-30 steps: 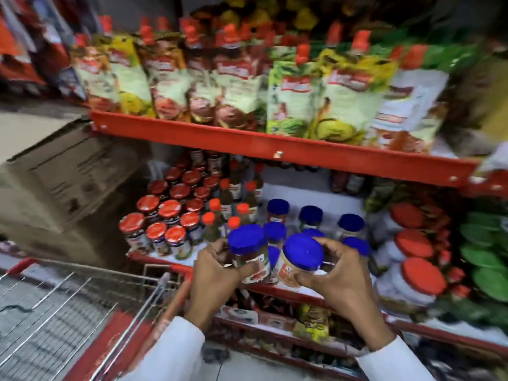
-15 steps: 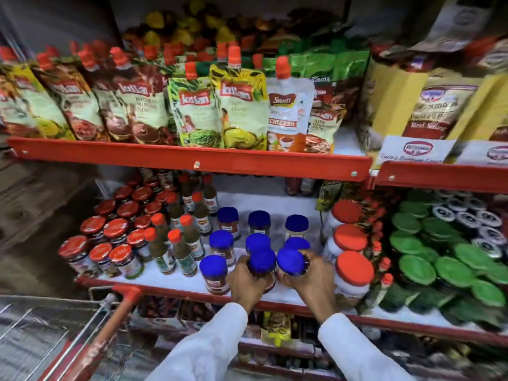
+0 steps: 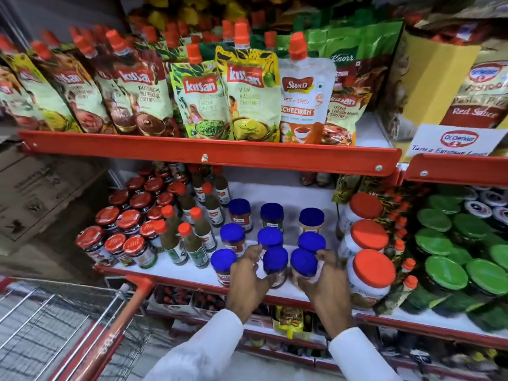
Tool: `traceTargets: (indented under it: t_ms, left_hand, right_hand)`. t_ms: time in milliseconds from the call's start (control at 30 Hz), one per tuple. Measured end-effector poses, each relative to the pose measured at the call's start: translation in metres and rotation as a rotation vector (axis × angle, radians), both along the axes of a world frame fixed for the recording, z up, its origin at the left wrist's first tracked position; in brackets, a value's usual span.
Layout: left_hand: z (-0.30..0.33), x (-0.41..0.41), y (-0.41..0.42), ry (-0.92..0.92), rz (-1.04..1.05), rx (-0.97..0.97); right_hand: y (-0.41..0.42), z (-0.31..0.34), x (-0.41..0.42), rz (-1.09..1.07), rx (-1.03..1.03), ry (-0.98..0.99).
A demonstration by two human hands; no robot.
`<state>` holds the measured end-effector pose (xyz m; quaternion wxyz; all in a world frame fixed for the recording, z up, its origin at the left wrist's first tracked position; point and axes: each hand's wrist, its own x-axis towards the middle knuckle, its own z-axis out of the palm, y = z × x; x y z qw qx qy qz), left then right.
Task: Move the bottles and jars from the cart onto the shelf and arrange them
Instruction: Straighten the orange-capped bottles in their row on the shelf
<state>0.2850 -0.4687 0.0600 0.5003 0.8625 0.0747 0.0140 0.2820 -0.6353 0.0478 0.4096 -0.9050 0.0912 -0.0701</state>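
You had just brought two blue-lidded jars down onto the shelf (image 3: 176, 266); your left hand (image 3: 247, 281) and right hand (image 3: 327, 284) each gripped one, completing the front row.

Up top, sauce pouches (image 3: 198, 100) crowd the red ledge (image 3: 209, 155) — a cardboard box (image 3: 41, 193) sits off left, green-lidded tubs (image 3: 445, 273) stacked at right.

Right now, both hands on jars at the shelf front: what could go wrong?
1. The two blue-lid jars, one in the left hand and one in the right hand, sit near the shelf edge; a nudge could tip them off.
2. The right hand is close to the big orange-lid jar; it might bump it.
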Motion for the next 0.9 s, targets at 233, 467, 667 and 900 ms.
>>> traceTargets:
  t_ms: [233,467,667,900]
  left_hand:
    - [0.041,-0.012,0.076,-0.284,0.034,0.199]
    - [0.043,-0.012,0.189,-0.479,0.207,0.33]
    - [0.031,0.001,0.253,-0.446,0.297,0.238]
    - [0.028,0.037,0.267,-0.261,0.166,0.156]
  right_hand:
    - [0.069,0.05,-0.003,0.182,-0.206,-0.222]
    - [0.166,0.054,0.008,0.393,-0.183,-0.241]
    - [0.237,0.05,0.027,0.384,-0.028,-0.216]
    - [0.27,0.046,0.054,0.206,0.039,-0.118]
